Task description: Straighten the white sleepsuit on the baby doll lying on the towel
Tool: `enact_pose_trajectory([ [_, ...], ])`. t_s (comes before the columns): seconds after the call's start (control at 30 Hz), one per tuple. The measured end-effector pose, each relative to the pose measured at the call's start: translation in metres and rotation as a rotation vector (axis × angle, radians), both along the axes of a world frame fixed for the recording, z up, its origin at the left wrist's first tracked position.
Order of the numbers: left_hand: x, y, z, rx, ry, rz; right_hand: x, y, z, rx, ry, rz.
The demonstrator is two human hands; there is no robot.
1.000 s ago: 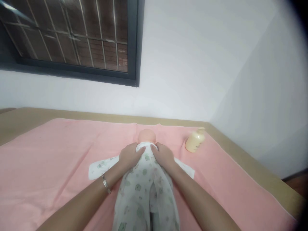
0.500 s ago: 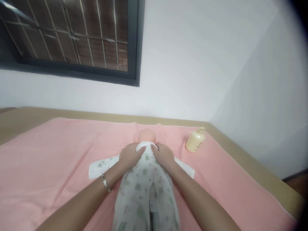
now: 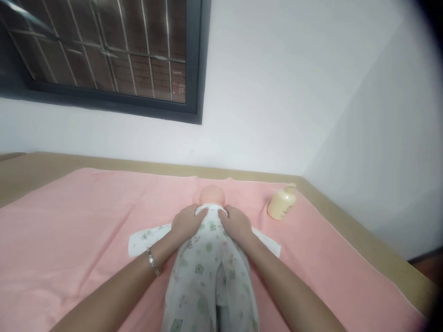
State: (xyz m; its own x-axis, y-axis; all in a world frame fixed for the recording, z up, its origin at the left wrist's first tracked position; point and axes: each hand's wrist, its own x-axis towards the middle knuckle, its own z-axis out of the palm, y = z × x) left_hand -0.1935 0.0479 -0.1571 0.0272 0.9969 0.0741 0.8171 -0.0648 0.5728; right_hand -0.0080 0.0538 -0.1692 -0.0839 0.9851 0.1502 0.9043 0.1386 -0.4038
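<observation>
A baby doll (image 3: 212, 195) with a bald head lies on the pink cloth, its head away from me and no face showing. Its white outfit (image 3: 204, 267) has a green print and stretches toward me, both sleeves spread sideways. My left hand (image 3: 187, 223) grips the doll at its left-side shoulder, thumb on the fabric below the neck. On the other shoulder my right hand (image 3: 237, 223) is closed the same way, thumb pointing to the neck. The fingertips of both hands are hidden under the doll's sides. A bracelet (image 3: 152, 261) circles my left wrist.
A pale yellow pump bottle (image 3: 282, 203) stands on the pink cloth (image 3: 86, 216) at the right. Tan surface (image 3: 69, 161) borders the cloth. Beyond it rises a white wall (image 3: 259, 92) with a dark-framed, barred window (image 3: 114, 50).
Both hands keep their hold on the doll at the shoulders. The view has shifted very slightly; nothing else visibly differs.
</observation>
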Motion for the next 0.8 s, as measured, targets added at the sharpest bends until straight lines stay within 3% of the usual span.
enact_pose_trajectory([
  [0.23, -0.003, 0.003, 0.002, -0.014, -0.087, 0.004, 0.003, 0.001, 0.001, 0.041, -0.037, 0.076],
  [0.5, -0.006, 0.0, 0.017, -0.123, -0.254, -0.009, 0.024, -0.003, 0.02, -0.018, 0.07, 0.37],
  [0.57, -0.005, -0.002, 0.019, -0.054, -0.238, 0.034, 0.031, -0.002, 0.028, -0.079, 0.111, 0.436],
  [0.67, 0.006, -0.018, 0.023, 0.238, -0.072, 0.07, 0.046, 0.0, 0.039, -0.173, 0.116, 0.508],
  [0.73, 0.019, -0.039, 0.026, 0.412, 0.03, -0.097, 0.058, 0.002, 0.044, -0.227, 0.101, 0.472],
  [0.8, 0.033, -0.064, 0.03, 0.464, 0.079, -0.399, 0.066, 0.001, 0.047, -0.251, 0.095, 0.366],
])
